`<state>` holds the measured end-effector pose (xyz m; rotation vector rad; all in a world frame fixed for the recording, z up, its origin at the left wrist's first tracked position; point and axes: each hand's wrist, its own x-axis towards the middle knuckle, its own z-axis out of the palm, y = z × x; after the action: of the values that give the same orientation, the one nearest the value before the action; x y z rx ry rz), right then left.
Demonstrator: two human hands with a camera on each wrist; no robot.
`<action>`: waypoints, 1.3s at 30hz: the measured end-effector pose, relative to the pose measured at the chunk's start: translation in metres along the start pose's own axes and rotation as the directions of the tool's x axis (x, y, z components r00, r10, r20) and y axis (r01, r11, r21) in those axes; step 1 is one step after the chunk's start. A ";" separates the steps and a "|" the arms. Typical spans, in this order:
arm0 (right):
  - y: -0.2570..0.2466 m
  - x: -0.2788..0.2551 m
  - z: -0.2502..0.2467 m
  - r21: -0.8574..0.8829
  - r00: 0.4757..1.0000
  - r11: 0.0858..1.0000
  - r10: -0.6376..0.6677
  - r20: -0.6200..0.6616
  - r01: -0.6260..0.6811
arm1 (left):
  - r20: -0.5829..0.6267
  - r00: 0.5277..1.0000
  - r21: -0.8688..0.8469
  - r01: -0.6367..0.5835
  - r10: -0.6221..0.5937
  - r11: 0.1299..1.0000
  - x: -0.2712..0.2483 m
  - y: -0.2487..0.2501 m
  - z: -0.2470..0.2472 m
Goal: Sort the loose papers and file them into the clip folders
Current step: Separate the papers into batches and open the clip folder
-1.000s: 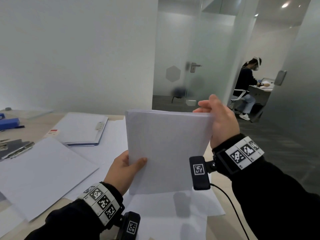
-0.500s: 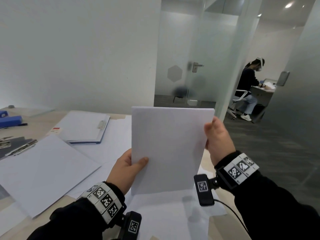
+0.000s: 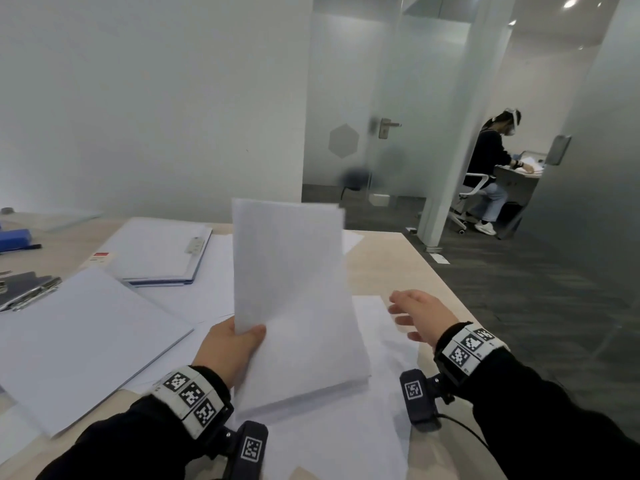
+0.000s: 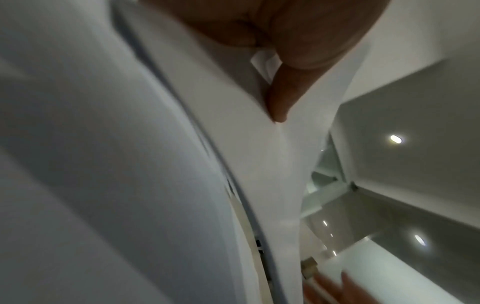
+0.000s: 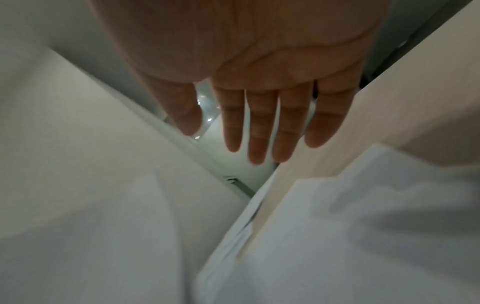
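Observation:
A stack of white papers (image 3: 294, 299) stands nearly upright over the table, its lower edge resting on loose sheets. My left hand (image 3: 230, 344) grips the stack at its lower left edge, thumb on the front face; the left wrist view shows the thumb (image 4: 279, 102) pressed on the paper (image 4: 249, 164). To the right of the stack my right hand (image 3: 417, 315) hovers apart from it, fingers (image 5: 257, 131) straight and holding nothing. A clip folder (image 3: 157, 251) with paper under its metal clip lies at the back left. Another clipboard (image 3: 27, 292) lies at the far left.
Loose white sheets (image 3: 79, 341) cover the left and middle of the wooden table (image 3: 388, 268). A blue object (image 3: 14, 239) sits at the far left edge. Beyond the table's right edge is dark carpet, and a person (image 3: 491, 168) sits at a far desk.
My right hand let go of the stack's right edge and dropped down to the right. The stack sank lower and tilted, now held by my left hand alone.

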<state>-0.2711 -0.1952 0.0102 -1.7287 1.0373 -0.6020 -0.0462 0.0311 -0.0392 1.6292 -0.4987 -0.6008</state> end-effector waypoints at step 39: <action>0.029 0.036 -0.035 -0.691 0.944 0.657 0.306 -0.121 -0.301 | 0.100 0.974 0.021 0.200 -0.201 0.979 0.022 -0.053 -0.022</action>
<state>-0.2911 -0.2477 -0.0058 -2.1167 1.6600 0.0577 -0.0161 0.0408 -0.0917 1.6777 -0.4141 -0.8362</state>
